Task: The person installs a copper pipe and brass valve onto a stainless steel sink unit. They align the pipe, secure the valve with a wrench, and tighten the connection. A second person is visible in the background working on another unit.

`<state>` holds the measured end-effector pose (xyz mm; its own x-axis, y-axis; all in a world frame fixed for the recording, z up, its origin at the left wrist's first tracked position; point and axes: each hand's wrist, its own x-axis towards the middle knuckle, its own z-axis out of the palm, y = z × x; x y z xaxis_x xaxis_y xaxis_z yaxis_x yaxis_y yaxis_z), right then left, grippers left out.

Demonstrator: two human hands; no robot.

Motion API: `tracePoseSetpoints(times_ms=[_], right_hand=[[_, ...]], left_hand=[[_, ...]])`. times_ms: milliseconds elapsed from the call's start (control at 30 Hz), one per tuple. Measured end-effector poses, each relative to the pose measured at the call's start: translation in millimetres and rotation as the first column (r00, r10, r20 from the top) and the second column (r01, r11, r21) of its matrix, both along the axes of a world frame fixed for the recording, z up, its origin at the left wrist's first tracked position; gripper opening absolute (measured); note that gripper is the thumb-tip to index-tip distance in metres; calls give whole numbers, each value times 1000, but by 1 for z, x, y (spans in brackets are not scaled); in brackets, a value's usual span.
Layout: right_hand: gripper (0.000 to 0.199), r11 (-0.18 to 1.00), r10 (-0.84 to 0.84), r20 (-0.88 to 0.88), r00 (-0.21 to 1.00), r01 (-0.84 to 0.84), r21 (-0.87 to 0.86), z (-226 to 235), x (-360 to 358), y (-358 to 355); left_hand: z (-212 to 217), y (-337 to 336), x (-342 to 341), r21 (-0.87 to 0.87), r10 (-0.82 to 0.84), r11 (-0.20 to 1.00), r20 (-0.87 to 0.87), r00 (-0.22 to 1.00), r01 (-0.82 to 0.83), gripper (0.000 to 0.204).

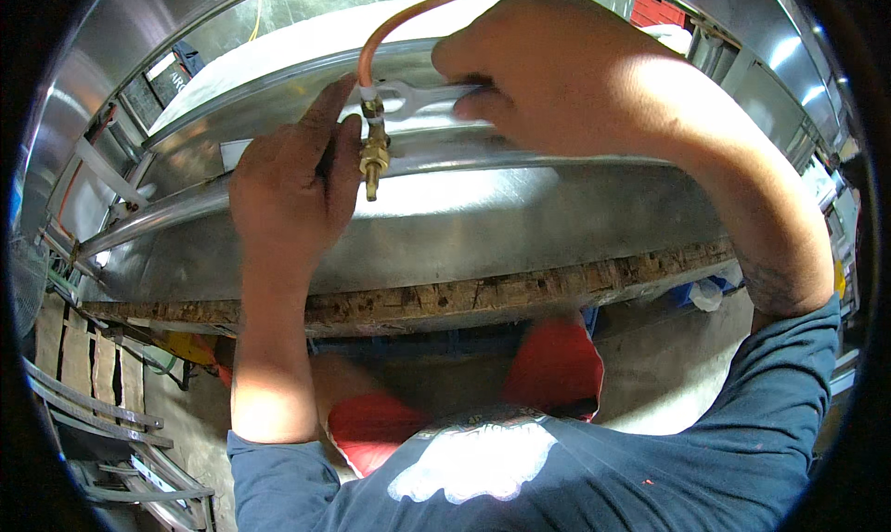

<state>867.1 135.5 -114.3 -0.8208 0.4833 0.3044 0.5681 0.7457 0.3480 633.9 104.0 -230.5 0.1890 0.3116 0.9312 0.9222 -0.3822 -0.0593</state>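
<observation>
A brass gas fitting (pixel 374 153) with a narrow nozzle end stands out in front of a round metal pipe. Into its upper end runs a bent copper tube (pixel 401 18), with something white around the joint. My left hand (pixel 290 187) grips the fitting from the left, index finger and thumb along its side; the other fingers are hidden behind. My right hand (pixel 566 72) is closed around a silver open-end wrench (pixel 418 99). The wrench's jaw lies against the fitting's top, just under the copper tube. Its handle disappears into my right fist.
The metal pipe (pixel 464 159) crosses a sheet-metal panel (pixel 529 216) resting on a rough wooden beam (pixel 445 298). Curved metal frames (pixel 102 411) and a wooden pallet (pixel 88 360) are at lower left. A red crate (pixel 655 10) stands at the far right.
</observation>
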Motion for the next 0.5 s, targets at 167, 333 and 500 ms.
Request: tracePoseSetpoints(times_ms=[167,333,500], right_hand=[[17,995,-10,41,999,6,98,-16,-10,34],[16,961,191,51,980,-197,193,-30,-25,49],[20,962,266,17,964,-267,60,-26,-26,54]], left_hand=[[1,-3,2,-15,12,1000,-7,1000,-12,33],[3,-2,3,-11,-16,1000,-5,1000,16,33],[2,-4,4,-17,-35,999,4,999,35,30]])
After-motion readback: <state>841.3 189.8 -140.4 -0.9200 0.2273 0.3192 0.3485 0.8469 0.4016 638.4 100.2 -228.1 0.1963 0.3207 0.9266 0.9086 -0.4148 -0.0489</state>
